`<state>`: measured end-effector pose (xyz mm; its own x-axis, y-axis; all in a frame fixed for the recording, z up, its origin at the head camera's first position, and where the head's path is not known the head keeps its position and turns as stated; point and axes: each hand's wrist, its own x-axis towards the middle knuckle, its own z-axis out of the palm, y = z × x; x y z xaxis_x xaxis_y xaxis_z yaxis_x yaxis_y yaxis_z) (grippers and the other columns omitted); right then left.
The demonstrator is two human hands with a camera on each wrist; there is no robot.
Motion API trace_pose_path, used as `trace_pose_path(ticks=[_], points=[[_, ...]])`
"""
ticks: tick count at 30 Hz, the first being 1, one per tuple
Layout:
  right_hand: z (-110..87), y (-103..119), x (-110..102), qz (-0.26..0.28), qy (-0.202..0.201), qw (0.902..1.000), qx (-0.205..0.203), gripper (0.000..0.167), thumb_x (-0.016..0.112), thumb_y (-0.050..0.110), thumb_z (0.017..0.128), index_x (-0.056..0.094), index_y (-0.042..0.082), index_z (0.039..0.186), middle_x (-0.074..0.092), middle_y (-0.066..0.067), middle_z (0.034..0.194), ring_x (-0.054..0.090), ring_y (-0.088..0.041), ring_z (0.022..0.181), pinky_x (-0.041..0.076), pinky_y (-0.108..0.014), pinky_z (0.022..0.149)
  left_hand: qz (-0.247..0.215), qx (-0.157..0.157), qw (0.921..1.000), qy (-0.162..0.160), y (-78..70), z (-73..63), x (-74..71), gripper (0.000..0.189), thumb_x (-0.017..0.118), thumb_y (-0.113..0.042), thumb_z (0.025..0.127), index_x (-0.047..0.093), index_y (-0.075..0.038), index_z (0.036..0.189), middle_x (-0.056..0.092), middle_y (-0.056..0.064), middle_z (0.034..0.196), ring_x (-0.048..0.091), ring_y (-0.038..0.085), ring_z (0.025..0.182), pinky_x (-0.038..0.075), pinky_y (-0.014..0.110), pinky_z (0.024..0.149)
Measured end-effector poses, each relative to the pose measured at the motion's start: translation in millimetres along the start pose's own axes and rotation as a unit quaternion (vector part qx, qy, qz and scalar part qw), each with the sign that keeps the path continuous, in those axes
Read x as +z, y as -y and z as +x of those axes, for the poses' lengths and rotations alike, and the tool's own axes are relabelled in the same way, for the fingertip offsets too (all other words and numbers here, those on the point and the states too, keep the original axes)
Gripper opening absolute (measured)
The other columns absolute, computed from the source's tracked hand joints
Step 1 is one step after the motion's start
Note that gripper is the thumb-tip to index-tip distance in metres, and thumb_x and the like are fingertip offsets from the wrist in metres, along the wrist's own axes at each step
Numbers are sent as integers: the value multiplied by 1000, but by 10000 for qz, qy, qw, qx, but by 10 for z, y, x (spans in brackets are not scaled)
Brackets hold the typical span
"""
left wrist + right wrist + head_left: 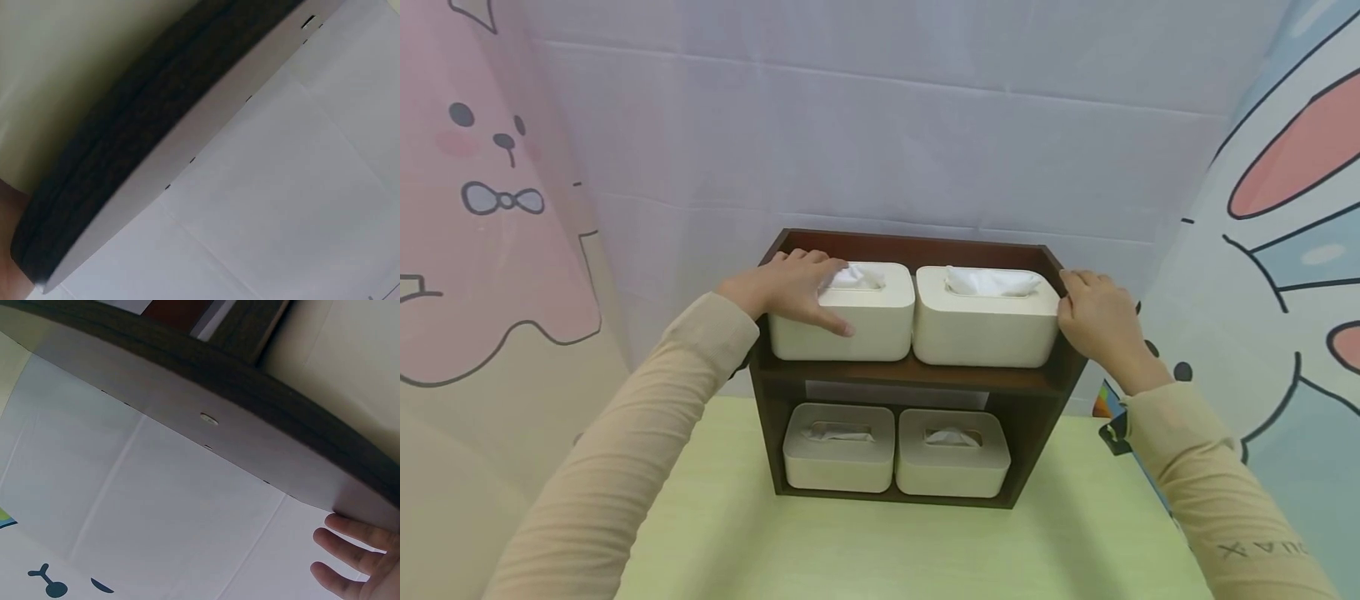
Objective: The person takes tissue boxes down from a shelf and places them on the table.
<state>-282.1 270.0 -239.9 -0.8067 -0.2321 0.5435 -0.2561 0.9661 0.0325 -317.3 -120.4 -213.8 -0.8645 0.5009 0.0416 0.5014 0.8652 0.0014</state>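
Note:
A small dark brown two-tier shelf holds cream tissue boxes. My left hand lies over the left end of the upper left tissue box, its thumb extended across the front face. Beside it stands the upper right tissue box, with white tissue showing at its slot. My right hand is at the shelf's right side panel, near that box. In the right wrist view, straight, spread fingers reach along the panel's outer face. Only a sliver of the left hand shows in the left wrist view.
On the lower tier sit a left tissue box and a right tissue box. The shelf stands on a pale green table. Behind it hangs a white cloth; cartoon-printed cloths flank both sides.

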Motion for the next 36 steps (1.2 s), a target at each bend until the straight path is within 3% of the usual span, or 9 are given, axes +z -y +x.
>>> trace_pose_path(ticks=[13,36], points=[[-1,10,-1,-18,-30,10000,40,42,37,8,86,50,-13,120,52,-32,119,50,-49,104,41,-61,82,248,45,9994,-257,-18,-30,7,105,56,-80,59,32,-20,141,42,9,132,39,29,116,32,49,95],[6,13,3,-82,-198,9998,-4,41,38,8,85,52,-12,117,54,-32,115,50,-49,101,41,-61,80,702,200,9955,-612,-70,-93,-55,104,51,-83,60,35,-18,140,45,10,129,42,29,110,35,46,90]])
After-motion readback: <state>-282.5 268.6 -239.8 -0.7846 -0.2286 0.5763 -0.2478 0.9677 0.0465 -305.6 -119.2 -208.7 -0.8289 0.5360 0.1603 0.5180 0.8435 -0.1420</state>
